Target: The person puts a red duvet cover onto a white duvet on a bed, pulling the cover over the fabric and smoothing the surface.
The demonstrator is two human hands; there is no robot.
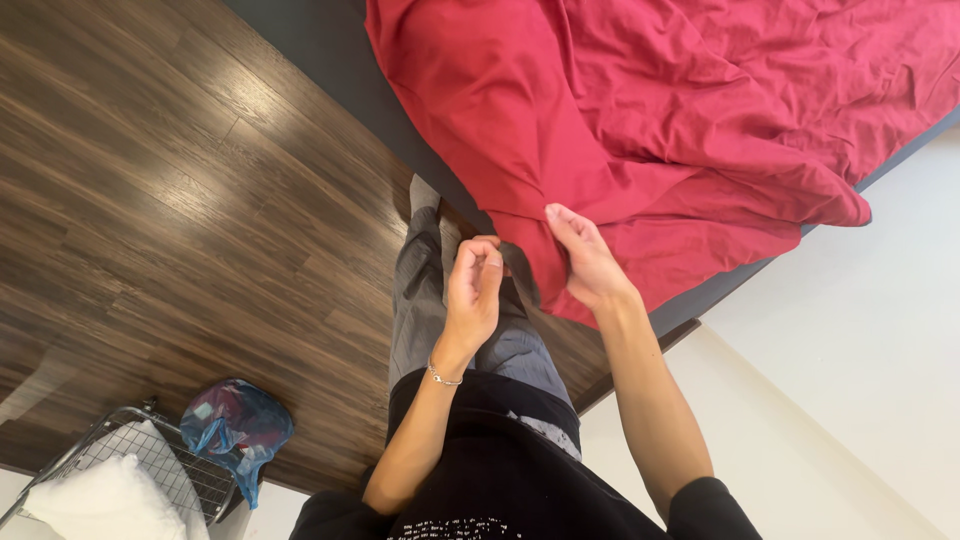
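Hands: our left hand (pixel 473 285) and right hand (pixel 585 262) each pinch the red sheet (pixel 640 120) hem at centre frame, keeping it taut.
Basket: wire basket (pixel 150 455), lower left.

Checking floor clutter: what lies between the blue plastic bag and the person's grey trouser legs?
In the head view, only bare dark wood floor lies between the blue plastic bag and the grey trouser legs; nothing else rests there.
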